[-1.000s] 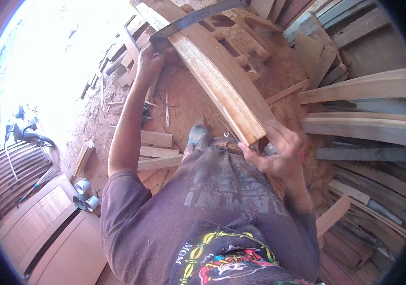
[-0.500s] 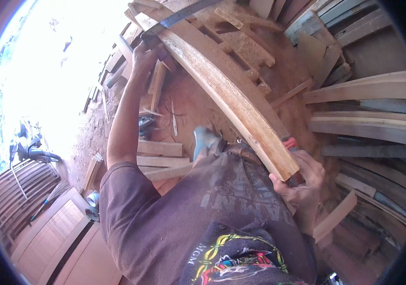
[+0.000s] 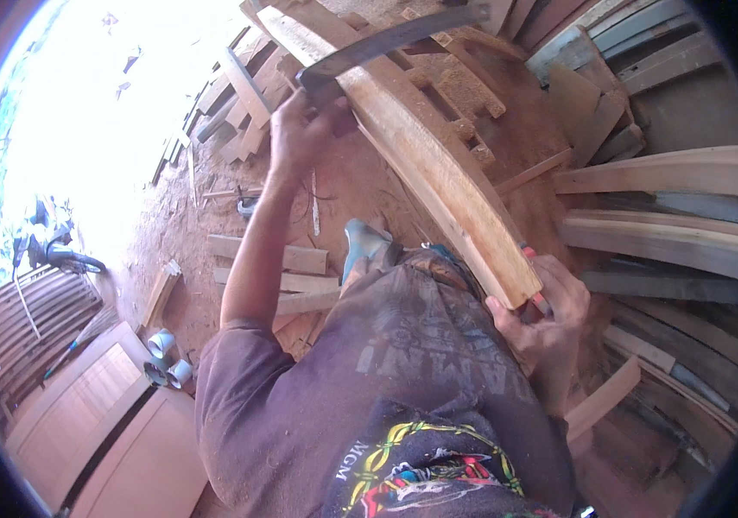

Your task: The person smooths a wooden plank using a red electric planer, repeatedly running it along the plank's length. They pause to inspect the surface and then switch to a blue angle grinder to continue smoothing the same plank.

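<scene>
A long, slightly curved pale wooden beam (image 3: 438, 177) runs from the far left down to my right hand. Across its far part lies a dark metal try square (image 3: 395, 39), its blade reaching over the beam to the upper right. My left hand (image 3: 304, 129) is closed on the square's left end, beside the beam's left edge; the fingertips are partly hidden. At the beam's near end, my right hand (image 3: 554, 306) grips the wood, thumb at the end and fingers along the right side. A small red object (image 3: 540, 302) shows between those fingers; its kind is unclear.
Behind the beam are slotted boards (image 3: 455, 91) covered in sawdust. Stacked curved timbers (image 3: 662, 177) stand at the right. Offcuts (image 3: 300, 259) lie on the dusty floor near my foot. Panelled doors (image 3: 92, 401) and white cups (image 3: 161, 344) are at the lower left.
My left hand and the square have slid along the beam, nearer to me and to the right. My right hand stays at the beam's near end.
</scene>
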`<state>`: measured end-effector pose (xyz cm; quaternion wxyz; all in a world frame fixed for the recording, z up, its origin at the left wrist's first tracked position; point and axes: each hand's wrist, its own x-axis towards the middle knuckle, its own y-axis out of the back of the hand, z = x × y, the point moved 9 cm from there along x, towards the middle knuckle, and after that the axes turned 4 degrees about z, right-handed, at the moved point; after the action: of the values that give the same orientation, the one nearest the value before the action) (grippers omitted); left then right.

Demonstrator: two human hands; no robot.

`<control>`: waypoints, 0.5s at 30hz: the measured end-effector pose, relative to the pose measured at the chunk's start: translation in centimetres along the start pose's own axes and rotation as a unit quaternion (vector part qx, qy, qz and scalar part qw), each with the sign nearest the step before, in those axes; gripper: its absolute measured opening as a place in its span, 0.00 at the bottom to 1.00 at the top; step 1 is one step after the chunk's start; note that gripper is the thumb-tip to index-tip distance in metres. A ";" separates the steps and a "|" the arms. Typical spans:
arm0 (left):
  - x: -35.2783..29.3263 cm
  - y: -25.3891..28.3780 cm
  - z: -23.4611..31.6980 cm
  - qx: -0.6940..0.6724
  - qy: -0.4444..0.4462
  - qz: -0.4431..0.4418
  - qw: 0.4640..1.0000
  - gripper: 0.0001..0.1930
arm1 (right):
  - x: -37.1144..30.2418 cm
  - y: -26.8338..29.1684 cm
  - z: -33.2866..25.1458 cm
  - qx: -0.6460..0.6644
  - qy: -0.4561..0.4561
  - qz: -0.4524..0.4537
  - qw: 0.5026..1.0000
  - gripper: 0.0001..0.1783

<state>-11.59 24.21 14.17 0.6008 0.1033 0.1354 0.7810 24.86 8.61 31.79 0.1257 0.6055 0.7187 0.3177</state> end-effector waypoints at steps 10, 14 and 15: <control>-3.1 -1.5 3.2 -0.050 0.056 0.000 0.997 0.19 | -0.1 -0.7 1.2 0.053 0.000 -0.007 0.999 0.20; -3.1 -1.3 2.7 -0.030 0.063 0.018 0.997 0.19 | 0.1 -0.4 0.8 0.060 0.025 0.017 0.998 0.16; -3.1 -1.4 2.8 -0.022 0.064 0.024 0.997 0.19 | 0.4 0.0 0.7 0.049 0.041 0.018 0.998 0.16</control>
<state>-8.66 21.83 16.33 0.5742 0.0427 0.1541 0.8029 25.12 9.15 31.32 0.0602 0.6104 0.7268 0.3092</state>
